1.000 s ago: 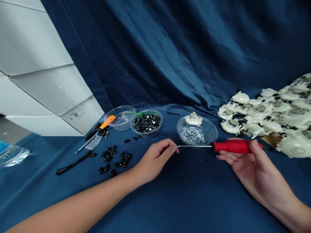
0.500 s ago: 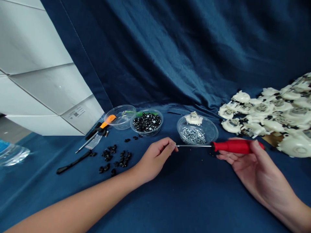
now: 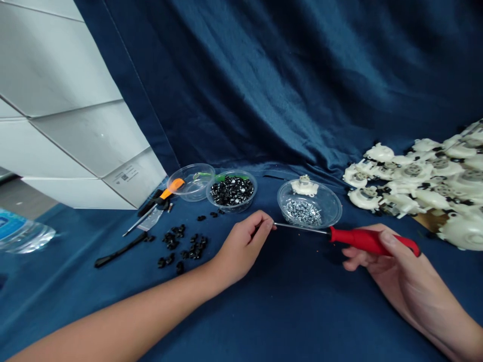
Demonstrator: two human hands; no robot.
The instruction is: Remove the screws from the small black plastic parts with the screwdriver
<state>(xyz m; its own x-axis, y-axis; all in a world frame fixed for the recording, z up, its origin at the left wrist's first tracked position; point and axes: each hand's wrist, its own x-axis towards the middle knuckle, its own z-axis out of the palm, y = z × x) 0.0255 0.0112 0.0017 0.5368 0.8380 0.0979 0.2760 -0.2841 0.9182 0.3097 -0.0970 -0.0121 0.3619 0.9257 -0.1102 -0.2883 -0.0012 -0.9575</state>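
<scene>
1. While the right hand (image 3: 396,274) grips a red screwdriver (image 3: 358,239) above the blue surface (image 3: 302,311), the left hand (image 3: 241,247) pinches its tip; anything smaller there is hidden.
2. The slanted shaft could slip, jabbing fingers.
3. A clear bowl (image 3: 331,205) holds silver screws (image 3: 304,213), a cream part (image 3: 304,186) by its far rim; another tub (image 3: 237,207) holds black pieces (image 3: 231,191).

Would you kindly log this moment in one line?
right hand: holds screwdriver | left hand: at its tip | screws: in bowl
</scene>
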